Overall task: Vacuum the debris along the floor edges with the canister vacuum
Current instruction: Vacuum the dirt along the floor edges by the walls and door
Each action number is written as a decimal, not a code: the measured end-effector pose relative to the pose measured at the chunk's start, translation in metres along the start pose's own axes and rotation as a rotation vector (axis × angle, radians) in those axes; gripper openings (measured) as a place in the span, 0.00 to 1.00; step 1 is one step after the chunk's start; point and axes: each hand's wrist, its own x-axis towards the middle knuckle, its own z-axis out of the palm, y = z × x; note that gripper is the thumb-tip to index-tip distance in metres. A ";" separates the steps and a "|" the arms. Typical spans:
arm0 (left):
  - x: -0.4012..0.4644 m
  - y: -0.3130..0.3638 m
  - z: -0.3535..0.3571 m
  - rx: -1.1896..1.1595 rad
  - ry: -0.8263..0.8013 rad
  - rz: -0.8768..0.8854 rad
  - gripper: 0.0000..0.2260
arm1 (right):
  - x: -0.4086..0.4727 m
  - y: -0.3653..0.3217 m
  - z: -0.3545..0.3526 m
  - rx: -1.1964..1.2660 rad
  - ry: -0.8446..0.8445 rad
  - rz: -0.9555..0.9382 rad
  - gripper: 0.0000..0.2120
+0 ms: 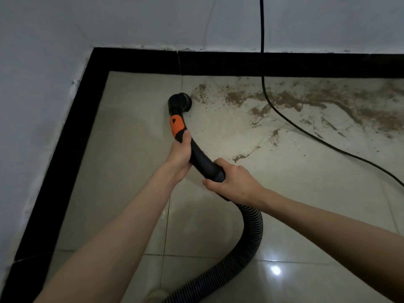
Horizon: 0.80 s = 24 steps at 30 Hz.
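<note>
At the far left a black skirting strip [72, 136] runs up the side wall to the room corner and then turns along the back wall; the pale glossy floor tiles [131, 171] beside it look free of dirt. Next comes the left hand [180, 153], curled round the curved black plastic vacuum handle [200, 157] just below its orange slider collar [177, 125]. The round black brush nozzle [180, 101] sits on the floor a little out from the back skirting, at the left end of the brown crumbly debris [284, 99] that trails rightward along that wall.

The right hand [232, 181] wraps the lower end of the handle, where the ribbed black hose [251, 232] begins and loops back toward the person. A thin black power cable [284, 117] hangs down the wall and crosses the dirt.

The handle's long axis runs from the near right up to the far left, with the nozzle end pointing toward the back wall.

To do this pass well, I judge the brush should stay flat on the tile and travel slowly rightward, close against the skirting, in overlapping strokes. The cable will likely need lifting or nudging aside so that grit beneath it is not missed, and the hose wants slack.
</note>
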 end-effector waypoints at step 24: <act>0.059 0.038 0.023 0.229 0.035 0.059 0.20 | 0.069 -0.014 -0.017 0.084 0.110 -0.004 0.15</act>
